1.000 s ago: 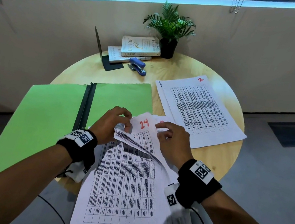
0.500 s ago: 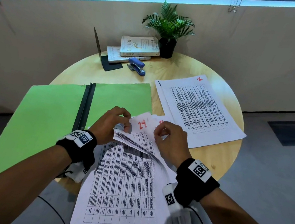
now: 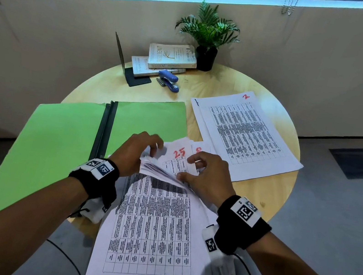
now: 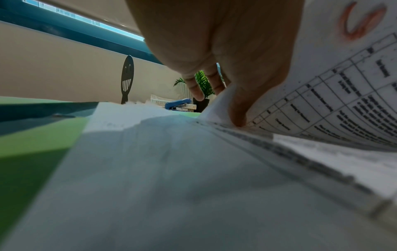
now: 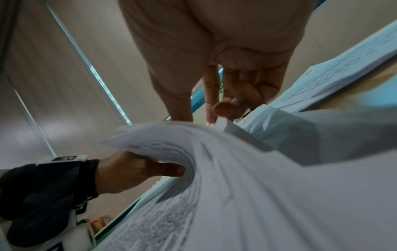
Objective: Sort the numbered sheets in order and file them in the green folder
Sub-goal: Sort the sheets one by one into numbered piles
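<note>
The green folder (image 3: 55, 140) lies open on the left of the round table (image 3: 260, 193). A stack of numbered sheets (image 3: 153, 228) lies in front of me and overhangs the near edge. My left hand (image 3: 149, 151) holds the far ends of the upper sheets bent up and back, its thumb (image 4: 238, 118) tucked under them. My right hand (image 3: 186, 168) pinches the sheet edges between thumb and forefinger. The exposed sheet (image 3: 179, 152) bears a red 25. A separate pile of sheets topped by a red 2 (image 3: 243, 133) lies to the right.
At the back of the table stand two books (image 3: 170, 56), a blue stapler (image 3: 168, 80), a black bookend (image 3: 121, 60) and a potted plant (image 3: 207, 36). Grey floor lies to the right, beyond the table edge.
The sheet showing under the lifted bundle was 24 and is now 25. My right hand's fingers leafed one more sheet over towards the left hand.
</note>
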`<state>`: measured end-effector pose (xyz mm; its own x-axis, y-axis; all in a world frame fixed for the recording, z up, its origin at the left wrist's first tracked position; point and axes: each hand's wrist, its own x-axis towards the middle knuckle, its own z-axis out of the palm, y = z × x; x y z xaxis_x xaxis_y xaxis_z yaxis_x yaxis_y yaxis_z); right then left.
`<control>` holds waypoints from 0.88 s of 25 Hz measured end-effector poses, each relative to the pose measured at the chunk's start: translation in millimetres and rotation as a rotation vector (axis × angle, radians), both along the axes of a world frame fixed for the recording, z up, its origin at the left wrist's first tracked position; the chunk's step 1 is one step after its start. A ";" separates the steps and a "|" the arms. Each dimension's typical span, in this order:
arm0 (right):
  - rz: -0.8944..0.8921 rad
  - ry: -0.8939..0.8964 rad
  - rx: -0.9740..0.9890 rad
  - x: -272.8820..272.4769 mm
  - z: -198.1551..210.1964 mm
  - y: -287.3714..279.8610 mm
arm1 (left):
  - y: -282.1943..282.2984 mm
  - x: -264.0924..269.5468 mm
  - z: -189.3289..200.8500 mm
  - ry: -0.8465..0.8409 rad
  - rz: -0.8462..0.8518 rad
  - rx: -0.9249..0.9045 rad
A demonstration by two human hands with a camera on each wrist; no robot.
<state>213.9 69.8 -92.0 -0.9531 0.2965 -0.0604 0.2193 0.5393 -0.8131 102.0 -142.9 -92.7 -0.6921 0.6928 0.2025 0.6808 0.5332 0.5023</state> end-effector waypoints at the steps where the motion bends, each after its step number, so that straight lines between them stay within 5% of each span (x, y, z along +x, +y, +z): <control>1: 0.001 0.019 0.004 0.5 -0.1 -0.5 | 0.7 1.5 1.7 0.053 -0.033 -0.015; 17: -0.096 0.019 -0.124 -2.8 5.9 -10.8 | -1.0 1.3 1.4 0.102 -0.031 -0.059; 22: -0.082 0.039 -0.038 -7.4 -3.3 -10.8 | 2.2 -0.6 0.7 0.016 0.117 0.037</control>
<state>206.5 59.1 -95.2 -0.9277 0.3715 -0.0365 0.2292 0.4896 -0.8413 101.5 -140.7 -92.1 -0.7638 0.5997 0.2386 0.6236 0.5904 0.5125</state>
